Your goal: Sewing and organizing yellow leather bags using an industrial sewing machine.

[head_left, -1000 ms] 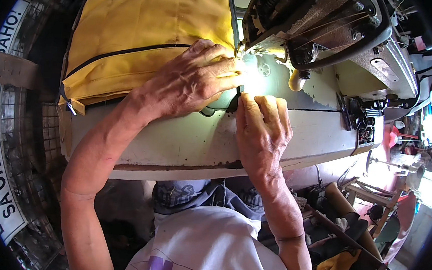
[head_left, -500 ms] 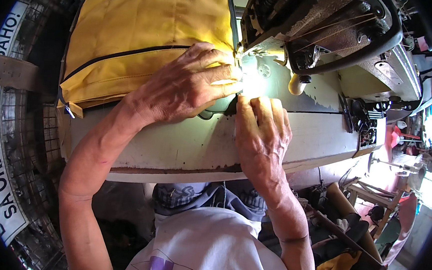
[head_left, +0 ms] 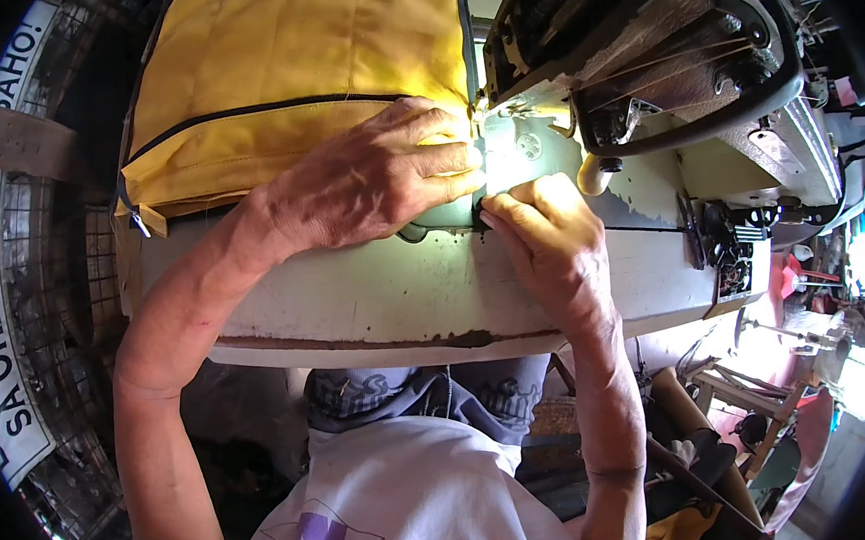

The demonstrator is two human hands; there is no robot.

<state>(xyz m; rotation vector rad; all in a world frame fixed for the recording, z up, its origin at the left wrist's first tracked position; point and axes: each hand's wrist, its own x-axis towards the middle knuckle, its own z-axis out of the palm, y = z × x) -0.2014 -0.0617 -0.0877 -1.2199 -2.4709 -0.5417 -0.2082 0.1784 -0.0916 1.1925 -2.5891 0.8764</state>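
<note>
My left hand [head_left: 388, 182] has its fingers curled and pressed on the edge of a yellow fabric bag with black zippers [head_left: 298, 40], just beside the lit needle area of a sewing machine [head_left: 657, 75]. Below and right of the needle, my right hand [head_left: 545, 238] pinches a dark narrow strip [head_left: 479, 209] that runs toward the bag's edge. The tips of my left fingers are partly lost in the bright lamp glare, as is the exact point under the presser foot. A pale rounded handle [head_left: 592, 176] hangs under the machine head.
Dark tools [head_left: 694, 230] and an open compartment of small items [head_left: 740, 246] sit at the right of the pale worktable [head_left: 350, 304]. A wire grid with a sign [head_left: 23, 322] stands at left. Rolls and wooden frames [head_left: 713, 420] crowd the lower right.
My right hand has shifted right and turned, its fingers now angled leftward onto the dark strip. My left hand has moved slightly down at the fingertips, still on the bag.
</note>
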